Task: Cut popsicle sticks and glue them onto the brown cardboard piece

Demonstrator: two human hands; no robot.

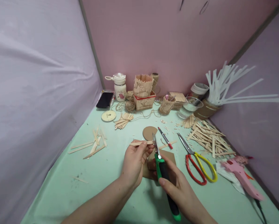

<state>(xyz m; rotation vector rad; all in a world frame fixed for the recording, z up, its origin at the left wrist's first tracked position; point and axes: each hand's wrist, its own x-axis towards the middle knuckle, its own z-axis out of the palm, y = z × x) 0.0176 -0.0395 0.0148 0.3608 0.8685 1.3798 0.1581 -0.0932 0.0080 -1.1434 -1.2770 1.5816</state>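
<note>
Between thumb and fingers, my left hand pinches a flat wooden craft stick that lies roughly level. My right hand is wrapped round the black and green handles of a pair of snips. Their blades point away from me and meet the stick's right end; whether they are closed on it I cannot tell. Under the hands lie pieces of brown cardboard, partly hidden. Just beyond the blades rests a round cardboard disc, with a red-capped pen to its right.
Red-and-yellow-handled scissors and a pink glue gun lie on the right, near a heap of craft sticks. Loose sticks lie on the left. Stick-covered boxes, a bottle and a clear cup stand behind.
</note>
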